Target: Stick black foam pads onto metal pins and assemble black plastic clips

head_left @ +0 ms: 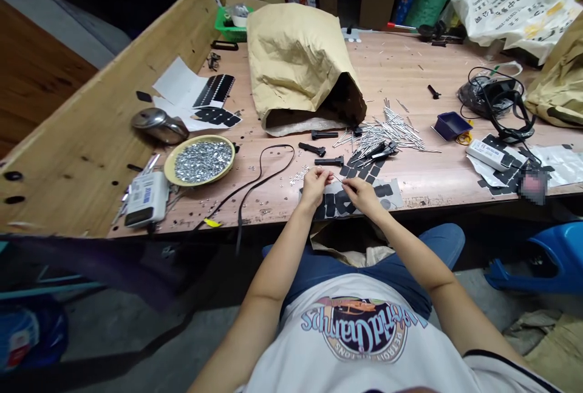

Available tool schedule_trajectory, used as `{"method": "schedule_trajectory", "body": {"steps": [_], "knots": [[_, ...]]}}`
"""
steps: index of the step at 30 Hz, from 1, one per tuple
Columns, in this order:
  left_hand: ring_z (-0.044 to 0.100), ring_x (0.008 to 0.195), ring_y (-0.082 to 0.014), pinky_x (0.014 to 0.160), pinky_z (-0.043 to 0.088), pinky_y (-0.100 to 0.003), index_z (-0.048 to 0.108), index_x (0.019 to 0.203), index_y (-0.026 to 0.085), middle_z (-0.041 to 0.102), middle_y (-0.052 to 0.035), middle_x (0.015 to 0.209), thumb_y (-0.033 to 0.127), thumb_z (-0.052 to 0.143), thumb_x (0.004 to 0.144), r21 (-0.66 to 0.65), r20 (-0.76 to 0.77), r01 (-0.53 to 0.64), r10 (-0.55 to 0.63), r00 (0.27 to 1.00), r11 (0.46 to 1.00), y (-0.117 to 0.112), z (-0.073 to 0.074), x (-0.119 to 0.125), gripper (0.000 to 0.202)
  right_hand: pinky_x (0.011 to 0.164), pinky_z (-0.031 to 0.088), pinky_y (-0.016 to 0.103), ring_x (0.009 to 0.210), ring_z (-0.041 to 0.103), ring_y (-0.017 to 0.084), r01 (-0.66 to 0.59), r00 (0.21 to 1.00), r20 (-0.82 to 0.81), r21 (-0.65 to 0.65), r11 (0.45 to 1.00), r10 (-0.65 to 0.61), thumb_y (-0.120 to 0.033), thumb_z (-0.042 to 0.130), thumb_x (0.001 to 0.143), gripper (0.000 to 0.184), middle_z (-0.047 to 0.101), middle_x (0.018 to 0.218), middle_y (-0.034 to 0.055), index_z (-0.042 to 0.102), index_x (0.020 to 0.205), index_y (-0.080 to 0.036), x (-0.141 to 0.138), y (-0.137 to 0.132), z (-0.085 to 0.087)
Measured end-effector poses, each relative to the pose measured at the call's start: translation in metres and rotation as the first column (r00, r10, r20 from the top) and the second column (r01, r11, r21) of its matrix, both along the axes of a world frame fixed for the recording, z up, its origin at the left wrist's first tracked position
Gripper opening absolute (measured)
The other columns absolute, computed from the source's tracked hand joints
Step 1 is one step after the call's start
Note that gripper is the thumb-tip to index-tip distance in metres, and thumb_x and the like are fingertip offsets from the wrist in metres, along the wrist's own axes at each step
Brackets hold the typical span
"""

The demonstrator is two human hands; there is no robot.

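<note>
My left hand and my right hand are held close together over the front edge of the wooden table. Both are closed in a pinch on a thin metal pin that spans between them. Under my hands lies a grey sheet with black pads. Just beyond it sits a pile of metal pins with several black plastic pieces beside it. A small scatter of tiny metal bits lies left of my left hand.
A yellow dish of silvery bits stands at the left, with a white device and a black cable near it. A large brown paper sack lies behind. A blue tray and tangled black cables sit at the right.
</note>
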State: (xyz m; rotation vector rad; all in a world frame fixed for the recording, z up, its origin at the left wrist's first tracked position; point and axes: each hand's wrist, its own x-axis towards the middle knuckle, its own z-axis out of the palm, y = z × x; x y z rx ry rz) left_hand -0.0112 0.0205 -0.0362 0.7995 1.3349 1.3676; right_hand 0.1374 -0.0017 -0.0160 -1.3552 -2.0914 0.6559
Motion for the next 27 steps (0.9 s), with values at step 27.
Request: {"method": "schedule_trajectory", "body": {"steps": [27], "knots": [[0.065, 0.07, -0.0123, 0.074, 0.051, -0.027, 0.053, 0.108, 0.018, 0.068, 0.0004, 0.072, 0.031, 0.07, 0.069, 0.308, -0.059, 0.298, -0.294, 0.954, 0.904, -0.031, 0.011, 0.006, 0.044, 0.062, 0.037, 0.023, 0.061, 0.054, 0.012, -0.008, 0.996, 0.091, -0.146, 0.989, 0.022, -0.026, 0.048, 0.088, 0.018, 0.06, 0.067, -0.0012, 0.051, 0.072, -0.021, 0.016, -0.019, 0.033]]}}
